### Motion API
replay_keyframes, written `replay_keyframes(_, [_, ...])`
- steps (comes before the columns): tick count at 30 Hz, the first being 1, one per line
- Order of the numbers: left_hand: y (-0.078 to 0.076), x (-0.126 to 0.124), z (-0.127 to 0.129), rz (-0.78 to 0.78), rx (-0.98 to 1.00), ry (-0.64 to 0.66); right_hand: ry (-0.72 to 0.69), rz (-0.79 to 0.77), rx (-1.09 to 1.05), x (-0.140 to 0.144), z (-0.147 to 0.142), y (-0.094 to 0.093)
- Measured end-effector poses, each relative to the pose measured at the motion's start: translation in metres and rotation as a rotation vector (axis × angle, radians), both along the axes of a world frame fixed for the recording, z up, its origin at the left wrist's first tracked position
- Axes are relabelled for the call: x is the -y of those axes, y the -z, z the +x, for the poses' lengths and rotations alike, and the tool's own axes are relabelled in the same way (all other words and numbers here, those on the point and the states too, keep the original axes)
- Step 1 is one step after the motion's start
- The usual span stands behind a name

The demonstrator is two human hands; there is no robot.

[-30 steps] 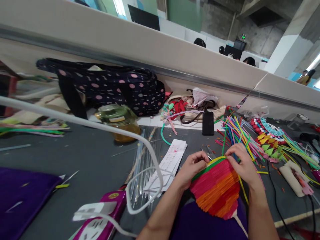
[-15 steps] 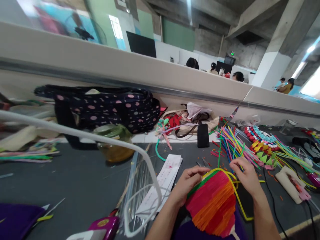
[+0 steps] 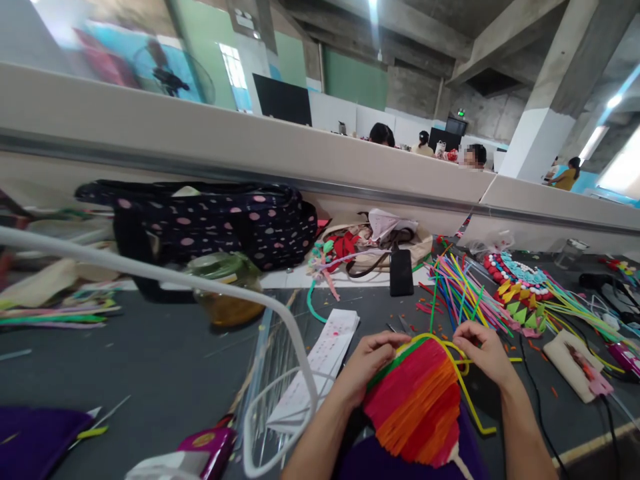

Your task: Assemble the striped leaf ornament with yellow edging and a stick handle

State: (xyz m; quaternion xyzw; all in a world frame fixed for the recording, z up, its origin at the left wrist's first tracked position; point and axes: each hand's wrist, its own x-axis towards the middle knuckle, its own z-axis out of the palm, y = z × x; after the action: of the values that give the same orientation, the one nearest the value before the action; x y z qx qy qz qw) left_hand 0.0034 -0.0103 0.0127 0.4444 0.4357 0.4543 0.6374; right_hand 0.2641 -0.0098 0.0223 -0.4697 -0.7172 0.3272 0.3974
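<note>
Grey table [image 3: 165, 360], left hand [image 3: 373, 357] gripping fan [image 3: 415, 400], right hand [image 3: 483, 350] pinching yellow strip [image 3: 463, 383]

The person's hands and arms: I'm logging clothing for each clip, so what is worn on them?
Nothing shows on the left hand or the right hand: no gloves, rings, watch or bracelet. Both forearms are bare to the frame edge, with no sleeves in view.
</note>
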Motion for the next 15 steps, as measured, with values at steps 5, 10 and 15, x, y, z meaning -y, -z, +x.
replay_keyframes(5, [0.000,0.000,0.001,-0.014,-0.017,-0.010,-0.005,-0.026,-0.073,0.001,-0.001,0.014])
replay_keyframes(10, [0.000,-0.001,0.002,-0.011,-0.057,-0.014,0.043,0.100,-0.080,0.001,-0.019,0.014])
replay_keyframes(15, [0.000,-0.001,0.002,0.000,-0.068,-0.005,-0.012,0.264,-0.074,-0.001,-0.033,0.011])
